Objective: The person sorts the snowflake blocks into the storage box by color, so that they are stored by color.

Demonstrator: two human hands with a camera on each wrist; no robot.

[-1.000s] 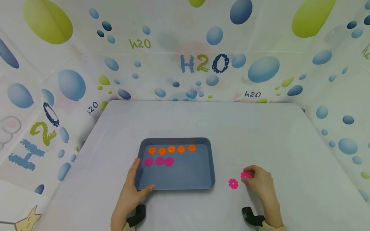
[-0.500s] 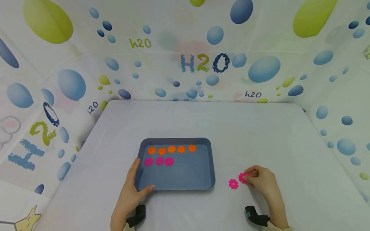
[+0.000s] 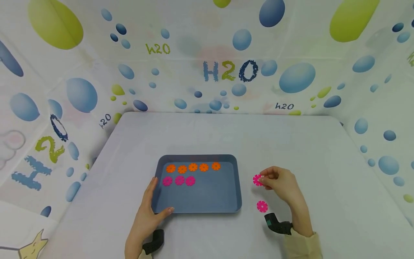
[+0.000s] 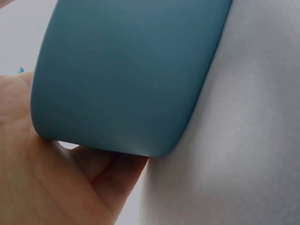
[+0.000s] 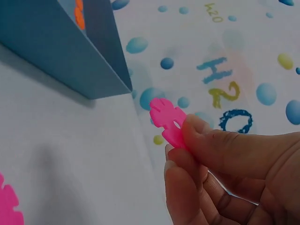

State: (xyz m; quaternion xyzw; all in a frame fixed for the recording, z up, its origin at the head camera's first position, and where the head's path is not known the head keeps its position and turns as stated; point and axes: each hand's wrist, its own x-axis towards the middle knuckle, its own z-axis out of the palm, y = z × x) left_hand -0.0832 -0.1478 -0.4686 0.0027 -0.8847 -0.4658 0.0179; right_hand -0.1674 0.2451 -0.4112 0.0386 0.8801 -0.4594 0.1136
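Note:
A blue-grey rectangular tray (image 3: 210, 196) lies on the table. Inside it are a back row of orange notched plastic discs (image 3: 193, 167) and a row of three pink ones (image 3: 179, 180). My left hand (image 3: 147, 216) rests spread around the tray's front left corner, thumb at the front rim and fingers along the left side. To the right of the tray, my right hand (image 3: 283, 183) pinches a pink snowflake disc (image 5: 164, 117) between thumb and fingers, raised over the table. Another pink snowflake disc (image 3: 262, 206) lies flat on the table below that hand.
White cloth covers the table (image 3: 226, 133). Behind and beside it hang white curtains (image 3: 187, 72) printed with blue and green drops and H2O lettering. A black wrist mount (image 3: 153, 241) sits at the left wrist, another mount (image 3: 278, 225) at the right.
My right hand has lifted the pink snowflake disc off the table and carried it away from me and leftward, towards the tray. My left hand stays at the tray's corner.

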